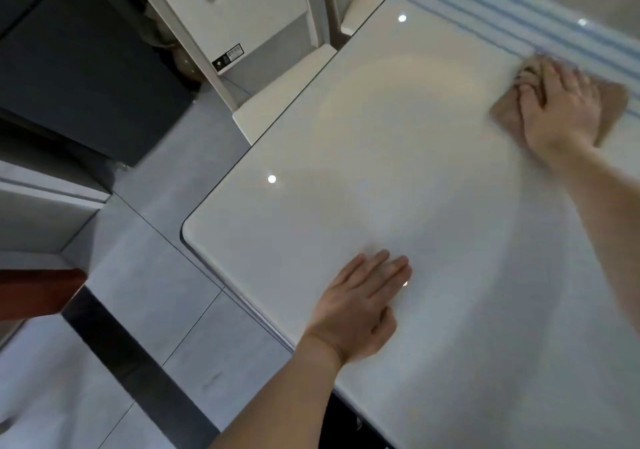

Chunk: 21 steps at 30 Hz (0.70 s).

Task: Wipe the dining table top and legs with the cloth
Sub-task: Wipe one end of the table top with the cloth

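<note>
**Desk:** Count it off for me. What have you got?

**Me:** One table point(398, 178), glossy and pale, with one rounded corner near me on the left. One cloth point(611, 109), tan. Two hands, both bare. I see four bright round light glints on the top, and a band of blue stripes point(512, 15) along the far edge. I can't tell whether that band is a runner or a reflection.

**Desk:** Anything readable?

**Me:** One white appliance point(235, 8) past the table's far left side, with a dark handle slot and a small black-and-white sticker low on its front. There's print on it, but it's too small and blurred for me to read.

**Desk:** Where's the cloth against the hand?

**Me:** Under my right hand point(557, 109), far right of the top, just below the stripes. The palm lies flat on it and the fingers are spread, pressing it down. Cloth shows out past the fingertips, to the left and to the right of the hand. It's motion-blurred.

**Desk:** And the left?

**Me:** My left hand point(360, 306) is flat on the bare top near the front edge, fingers together, holding nothing, well apart from the cloth. Grey floor tiles point(156, 275) sit below the edge.
</note>
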Each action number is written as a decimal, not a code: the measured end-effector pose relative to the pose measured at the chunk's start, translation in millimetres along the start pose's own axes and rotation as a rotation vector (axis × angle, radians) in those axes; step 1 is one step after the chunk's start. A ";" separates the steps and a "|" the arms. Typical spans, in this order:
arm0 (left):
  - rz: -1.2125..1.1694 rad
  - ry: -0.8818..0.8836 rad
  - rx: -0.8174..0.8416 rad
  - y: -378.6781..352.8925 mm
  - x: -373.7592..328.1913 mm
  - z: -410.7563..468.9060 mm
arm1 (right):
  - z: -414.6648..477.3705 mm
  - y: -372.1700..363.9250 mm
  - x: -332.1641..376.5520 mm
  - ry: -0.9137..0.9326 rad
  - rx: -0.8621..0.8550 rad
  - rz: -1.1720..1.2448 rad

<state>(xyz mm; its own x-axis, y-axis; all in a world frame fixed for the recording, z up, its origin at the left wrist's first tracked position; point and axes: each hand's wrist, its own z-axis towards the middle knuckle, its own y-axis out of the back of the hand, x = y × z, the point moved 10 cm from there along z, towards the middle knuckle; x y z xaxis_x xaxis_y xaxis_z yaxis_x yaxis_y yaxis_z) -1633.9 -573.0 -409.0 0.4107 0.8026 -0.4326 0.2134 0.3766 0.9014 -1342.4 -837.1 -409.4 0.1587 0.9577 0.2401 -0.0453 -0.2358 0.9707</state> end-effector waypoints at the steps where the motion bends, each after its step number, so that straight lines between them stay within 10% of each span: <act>1: -0.003 -0.002 -0.002 -0.2 0.2 0.5 | -4.7 2.4 -10.9 -0.036 -0.003 0.002; 15: 0.064 -0.006 0.009 -1.2 -2.4 1.8 | -431.7 -15.0 55.8 0.216 0.172 -0.008; 21: 0.054 -0.015 0.030 -2.5 -5.9 1.9 | -387.6 -6.8 49.0 0.159 0.149 0.015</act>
<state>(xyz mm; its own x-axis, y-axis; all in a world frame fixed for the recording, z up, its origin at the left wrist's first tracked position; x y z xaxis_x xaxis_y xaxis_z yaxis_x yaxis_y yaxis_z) -1635.2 -579.5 -408.8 0.4359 0.8143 -0.3833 0.2165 0.3186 0.9228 -1716.5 -724.6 -406.5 0.0007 0.9651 0.2617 0.1016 -0.2604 0.9601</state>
